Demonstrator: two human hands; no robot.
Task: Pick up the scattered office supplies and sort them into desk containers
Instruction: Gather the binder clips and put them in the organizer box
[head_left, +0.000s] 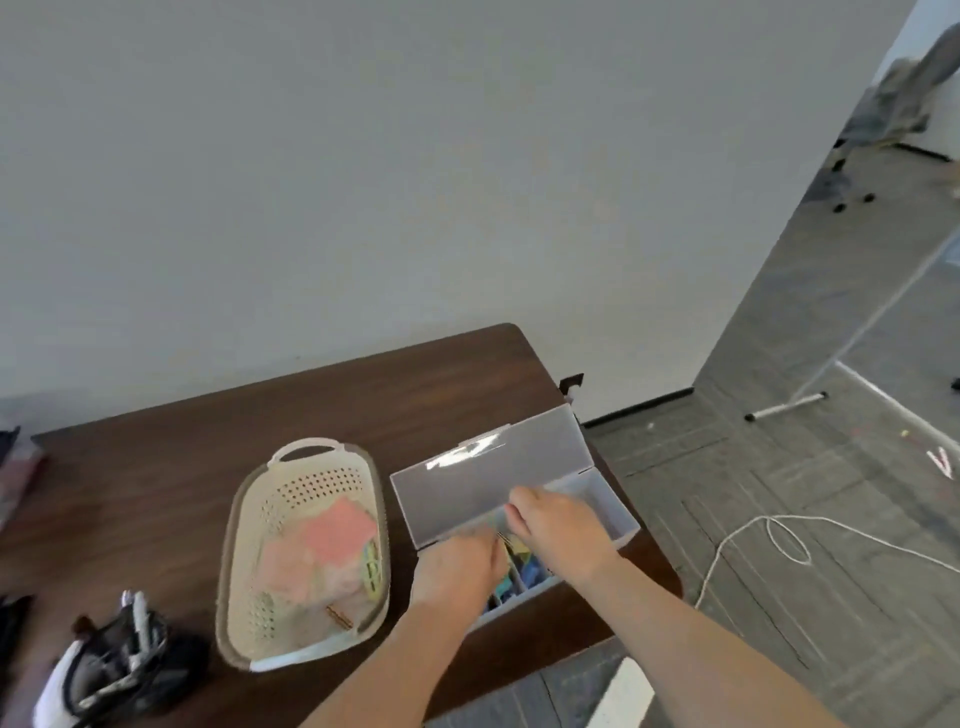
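dark wooden desk (218, 467) against a plain wall. clear compartment box (605, 493) near desk's right edge, lid (483, 478) open and tilted back. both hands inside box: left hand (457, 569) over near compartments, fingers curled, grip state not readable through blur; right hand (558, 525) just beyond it, thumb and forefinger pinched together above middle compartments, pinched item too small to tell. small blue and yellow supplies (530, 566) in box between the hands. cream perforated basket (304, 551) just left of box, pink sticky notes (332, 535) and a yellow-green clip inside. black mesh pen holder (117, 660) further left of box, at near desk edge, pens in it.
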